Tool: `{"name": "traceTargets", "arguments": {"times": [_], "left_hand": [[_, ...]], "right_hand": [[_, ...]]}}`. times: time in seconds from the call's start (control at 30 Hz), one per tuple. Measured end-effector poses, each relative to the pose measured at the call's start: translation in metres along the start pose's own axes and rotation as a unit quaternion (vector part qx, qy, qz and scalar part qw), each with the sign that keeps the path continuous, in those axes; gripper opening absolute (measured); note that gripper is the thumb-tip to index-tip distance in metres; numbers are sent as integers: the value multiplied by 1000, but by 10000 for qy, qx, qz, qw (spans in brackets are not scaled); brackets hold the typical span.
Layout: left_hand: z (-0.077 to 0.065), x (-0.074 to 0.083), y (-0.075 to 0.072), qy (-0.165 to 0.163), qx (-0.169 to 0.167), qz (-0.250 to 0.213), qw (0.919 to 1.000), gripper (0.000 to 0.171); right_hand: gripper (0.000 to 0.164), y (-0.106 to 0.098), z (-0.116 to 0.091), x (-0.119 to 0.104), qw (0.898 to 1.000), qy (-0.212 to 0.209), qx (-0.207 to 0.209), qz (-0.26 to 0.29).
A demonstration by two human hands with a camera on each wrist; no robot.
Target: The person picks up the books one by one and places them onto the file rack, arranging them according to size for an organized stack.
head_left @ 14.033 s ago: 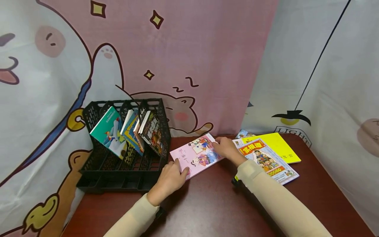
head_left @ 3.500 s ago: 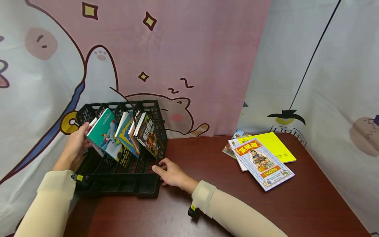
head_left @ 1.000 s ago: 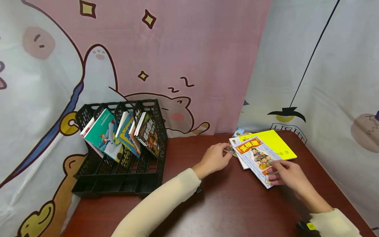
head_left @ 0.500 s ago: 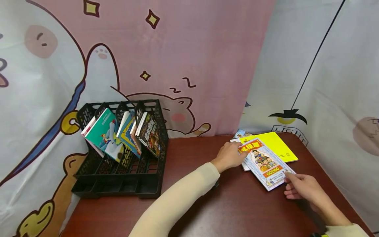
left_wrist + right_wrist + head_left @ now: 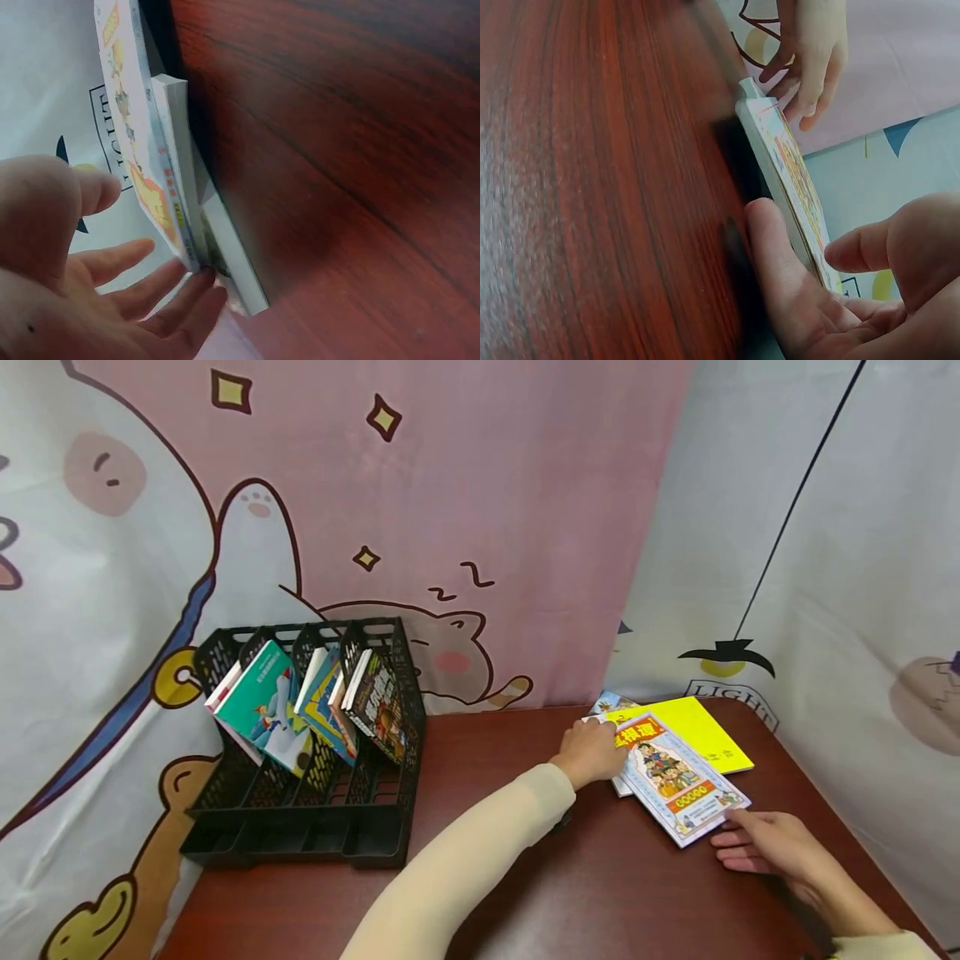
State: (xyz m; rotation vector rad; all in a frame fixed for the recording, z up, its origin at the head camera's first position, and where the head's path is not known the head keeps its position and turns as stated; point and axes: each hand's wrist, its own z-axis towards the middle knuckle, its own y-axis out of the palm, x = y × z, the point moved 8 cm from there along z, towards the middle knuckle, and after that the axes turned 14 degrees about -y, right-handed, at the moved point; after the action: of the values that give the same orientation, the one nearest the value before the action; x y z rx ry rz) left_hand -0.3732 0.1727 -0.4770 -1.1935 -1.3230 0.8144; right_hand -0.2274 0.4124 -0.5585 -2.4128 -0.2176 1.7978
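A comic book (image 5: 671, 781) with a red title band lies on top of several overlapping books at the table's right. My left hand (image 5: 594, 750) is at its upper left end; in the left wrist view the fingers (image 5: 184, 296) touch the end of the book and the thumb stands off the cover. At the lower right corner is my right hand (image 5: 776, 847). In the right wrist view its thumb (image 5: 847, 251) is against the cover side and its index finger (image 5: 769, 232) is under the edge, pinching the book. A yellow book (image 5: 697, 731) lies partly beneath.
A black book rack (image 5: 300, 814) stands at the left of the dark red table (image 5: 495, 868). In its slots lean a green book (image 5: 262, 697), a blue and yellow book (image 5: 327, 706) and a dark-covered book (image 5: 382, 706). Printed cloth hangs behind.
A pink book went from the table into the rack's left slot. Both hands then came to the comic book; the right hand slid from its side to its lower right corner.
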Motion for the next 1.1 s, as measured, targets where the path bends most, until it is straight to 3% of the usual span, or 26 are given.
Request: {"name": "traceTargets", "arguments": {"times": [0.13, 0.27, 0.43, 0.53, 0.63, 0.73, 0.93, 1.1], "left_hand": [[6, -7, 2, -120, 154, -84, 9998, 39], [13, -15, 10, -478, -174, -640, 9967, 43], [14, -26, 12, -674, -604, -1605, 9829, 40], [11, -35, 11, -818, -835, -2235, 9677, 40], [7, -44, 8, -979, -1031, -2936, 9453, 42], [1, -51, -3, -1019, -1029, -3421, 9284, 46], [-15, -72, -28, -922, -960, -3909, 9107, 46], [-26, -101, -49, -763, -830, -4204, 9003, 42]], "right_hand": [[68, 1, 3, 1, 9999, -11, 15, 120], [70, -1, 4, 1, 9998, 55, 143, 108], [67, 1, 5, -5, 9997, -25, 234, 23], [69, 7, 7, -14, 9996, -100, 249, -28], [75, 13, 10, -25, 9996, -173, 205, -98], [79, 18, 11, -37, 9994, -280, 209, -35], [89, 35, 15, -62, 9972, -545, 204, 472], [86, 61, 20, -88, 9938, -865, -36, 701]]}}
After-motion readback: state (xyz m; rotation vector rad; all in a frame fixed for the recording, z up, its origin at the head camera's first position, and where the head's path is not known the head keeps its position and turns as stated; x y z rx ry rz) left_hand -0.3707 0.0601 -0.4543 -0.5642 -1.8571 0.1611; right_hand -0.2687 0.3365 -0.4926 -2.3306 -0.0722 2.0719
